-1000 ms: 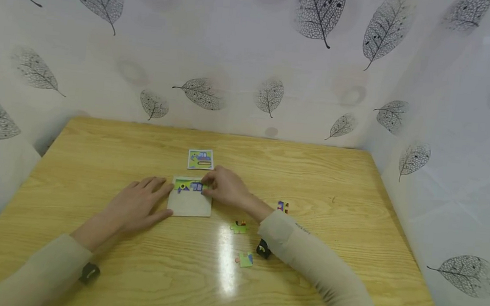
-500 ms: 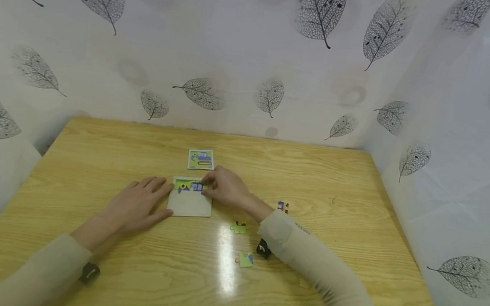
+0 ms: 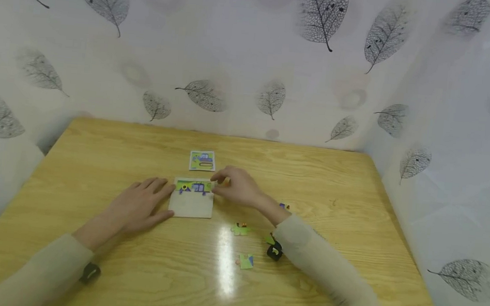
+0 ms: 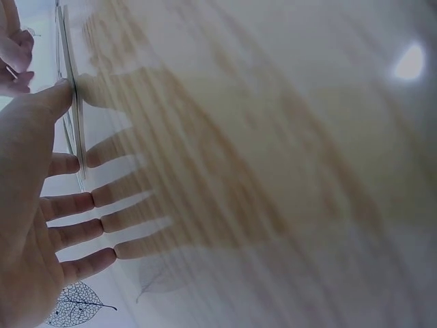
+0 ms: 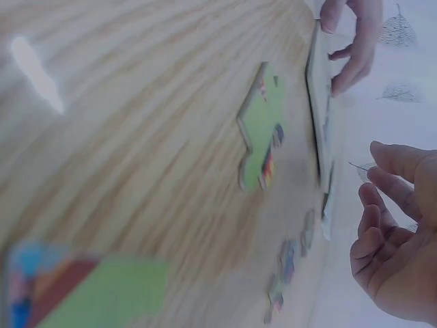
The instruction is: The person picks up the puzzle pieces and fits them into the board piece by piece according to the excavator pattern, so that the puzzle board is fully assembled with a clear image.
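A pale puzzle board [image 3: 191, 207] lies flat on the table, with joined puzzle pieces [image 3: 194, 187] showing a blue vehicle on green along its far part. My left hand [image 3: 137, 207] rests at the board's left side, thumb and index finger touching its edge, fingers nearly straight. Just off the right edge, my right hand [image 3: 239, 187] hovers with thumb and index apart. In the right wrist view that hand [image 5: 403, 232] holds nothing, its other fingers loosely bent. The board's edge [image 5: 319, 109] shows there, beyond a loose green puzzle piece [image 5: 263, 123].
A small picture card [image 3: 202, 161] of the blue vehicle lies behind the board. Loose pieces lie to the right: a green one [image 3: 240, 229], another with blue [image 3: 246, 261], and one [image 3: 284, 206] partly behind the right forearm. Leaf-patterned cloth [image 3: 245, 51] surrounds the wooden table.
My right hand has let go at the board's upper right corner and moved slightly right, uncovering the end of the joined pieces. The left hand stays in place; the head view shifts slightly.
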The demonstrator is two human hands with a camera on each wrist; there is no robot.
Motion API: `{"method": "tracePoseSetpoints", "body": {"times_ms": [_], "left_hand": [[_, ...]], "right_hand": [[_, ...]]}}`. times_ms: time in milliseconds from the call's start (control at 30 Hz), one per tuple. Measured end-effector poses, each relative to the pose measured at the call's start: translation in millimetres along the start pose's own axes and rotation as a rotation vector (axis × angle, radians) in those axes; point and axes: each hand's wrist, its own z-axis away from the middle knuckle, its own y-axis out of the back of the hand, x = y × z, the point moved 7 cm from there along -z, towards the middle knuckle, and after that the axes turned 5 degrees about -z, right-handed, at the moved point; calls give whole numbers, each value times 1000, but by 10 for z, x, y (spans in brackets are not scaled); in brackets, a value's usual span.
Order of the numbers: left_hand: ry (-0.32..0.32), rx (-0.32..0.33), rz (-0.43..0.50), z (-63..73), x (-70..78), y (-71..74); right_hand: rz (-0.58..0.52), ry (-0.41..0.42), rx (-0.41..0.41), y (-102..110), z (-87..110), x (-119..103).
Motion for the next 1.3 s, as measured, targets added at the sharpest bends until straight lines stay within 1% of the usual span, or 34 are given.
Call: {"method": "tracePoseSetpoints", "body": {"times_ms": [167, 367, 600, 833, 933, 1033, 1300], "left_hand": [[-9, 17, -5, -4, 10, 12], [-6, 3, -6, -15, -6, -10], [-13, 4, -15, -28, 11, -16], [-8, 4, -10, -23, 16, -11], [-5, -3, -6, -20, 14, -9], [-4, -6, -3, -20, 12, -5], [-6, -4, -3, -21, 12, 5]], "right_hand": [[-11, 35, 28, 172, 178, 15], [-67, 38, 65, 376, 432, 103], [-55, -5, 121, 586, 686, 305], [-58, -28, 144, 673, 888, 452], [-62, -42, 142, 668, 936, 503], [-59, -46, 127, 630, 936, 547], [14, -2, 102, 536, 792, 590]]}}
